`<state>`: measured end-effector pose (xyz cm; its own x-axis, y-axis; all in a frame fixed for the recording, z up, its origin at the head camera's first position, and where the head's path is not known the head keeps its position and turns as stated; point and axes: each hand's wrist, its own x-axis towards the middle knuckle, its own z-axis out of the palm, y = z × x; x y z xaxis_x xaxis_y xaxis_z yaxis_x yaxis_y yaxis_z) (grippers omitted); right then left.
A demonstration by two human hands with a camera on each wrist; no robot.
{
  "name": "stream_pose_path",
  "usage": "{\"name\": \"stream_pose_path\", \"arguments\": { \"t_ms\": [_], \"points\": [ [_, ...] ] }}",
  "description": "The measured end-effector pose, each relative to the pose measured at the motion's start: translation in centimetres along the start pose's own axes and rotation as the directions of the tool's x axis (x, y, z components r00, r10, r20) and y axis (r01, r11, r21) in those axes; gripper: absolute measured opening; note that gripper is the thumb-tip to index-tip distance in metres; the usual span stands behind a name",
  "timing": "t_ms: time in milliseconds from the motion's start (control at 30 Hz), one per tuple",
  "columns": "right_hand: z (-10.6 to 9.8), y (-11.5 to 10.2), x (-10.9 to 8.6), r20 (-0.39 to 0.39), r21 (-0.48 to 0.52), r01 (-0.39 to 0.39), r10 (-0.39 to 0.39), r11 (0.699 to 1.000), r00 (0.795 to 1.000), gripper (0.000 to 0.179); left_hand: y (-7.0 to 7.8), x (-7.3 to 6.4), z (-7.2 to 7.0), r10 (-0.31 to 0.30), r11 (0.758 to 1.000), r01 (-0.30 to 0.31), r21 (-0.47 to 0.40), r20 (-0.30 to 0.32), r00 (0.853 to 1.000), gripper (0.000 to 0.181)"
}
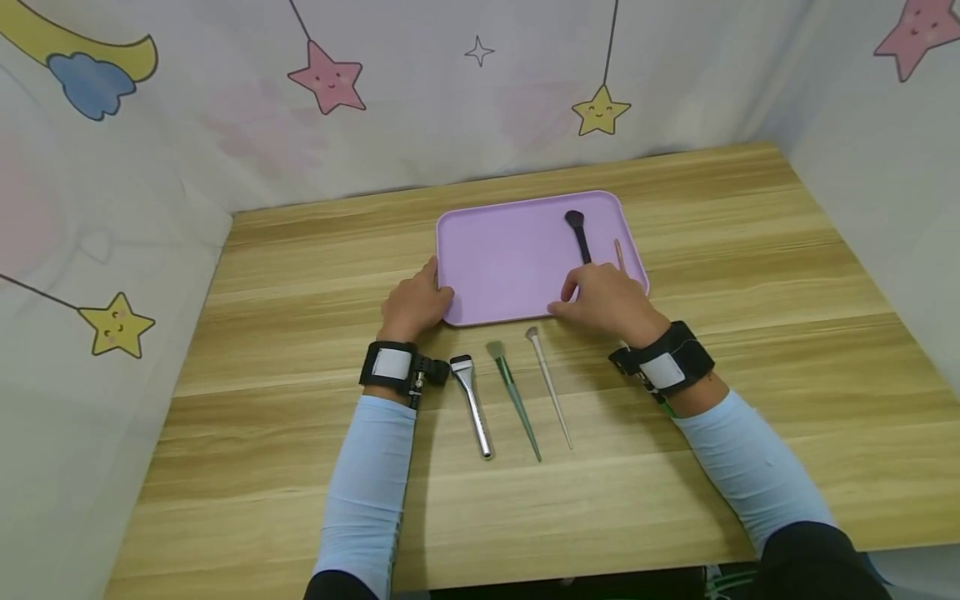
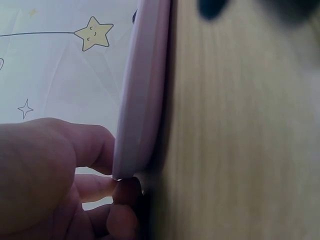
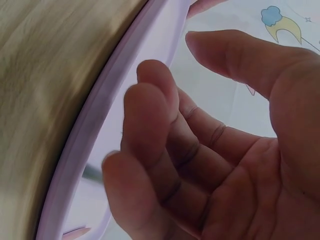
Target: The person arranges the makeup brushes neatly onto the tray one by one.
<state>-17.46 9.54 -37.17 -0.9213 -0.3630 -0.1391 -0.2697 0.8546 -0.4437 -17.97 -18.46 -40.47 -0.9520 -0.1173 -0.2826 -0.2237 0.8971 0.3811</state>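
A lilac tray point(image 1: 502, 250) lies toward the back of the table. At its near left corner my left hand point(image 1: 414, 305) pinches the rim; the left wrist view shows the thumb and fingers point(image 2: 126, 191) about the tray's edge point(image 2: 137, 100). My right hand point(image 1: 611, 304) hovers over the near right part of the tray. Thumb and bent fingers point(image 3: 145, 120) stand apart with nothing between them. Under and beyond that hand lies a black makeup brush point(image 1: 577, 227), its lower handle hidden. To its right a thin pinkish stick point(image 1: 618, 252) shows, partly covered by the hand.
In front of the tray lie a silver flat-topped brush point(image 1: 472, 408), a green-handled brush point(image 1: 513, 400) and a slim pale brush point(image 1: 550, 387), side by side. White curtains with printed stars point(image 1: 330, 77) bound the table point(image 1: 285, 350) at the back and sides.
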Motion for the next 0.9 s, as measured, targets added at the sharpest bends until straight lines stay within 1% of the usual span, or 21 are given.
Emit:
{"name": "stream_pose_path", "arguments": {
  "t_ms": [200, 467, 900],
  "points": [
    [0.05, -0.13, -0.15, 0.016, -0.014, 0.013, -0.013, 1.0, 1.0, 0.031, 0.17, -0.09, -0.1, 0.007, 1.0, -0.007, -0.007, -0.004, 1.0, 0.071],
    [0.05, -0.35, -0.45, 0.078, -0.035, 0.04, -0.037, 0.999, 0.996, 0.031, 0.12, -0.04, 0.06, 0.002, 1.0, -0.002, -0.003, 0.0, 1.0, 0.071],
    [0.58, -0.63, -0.55, 0.137, -0.025, 0.073, -0.069, 0.997, 0.988, 0.029, 0.08, -0.03, -0.04, 0.006, 1.0, -0.006, -0.012, -0.008, 1.0, 0.071]
  ]
}}
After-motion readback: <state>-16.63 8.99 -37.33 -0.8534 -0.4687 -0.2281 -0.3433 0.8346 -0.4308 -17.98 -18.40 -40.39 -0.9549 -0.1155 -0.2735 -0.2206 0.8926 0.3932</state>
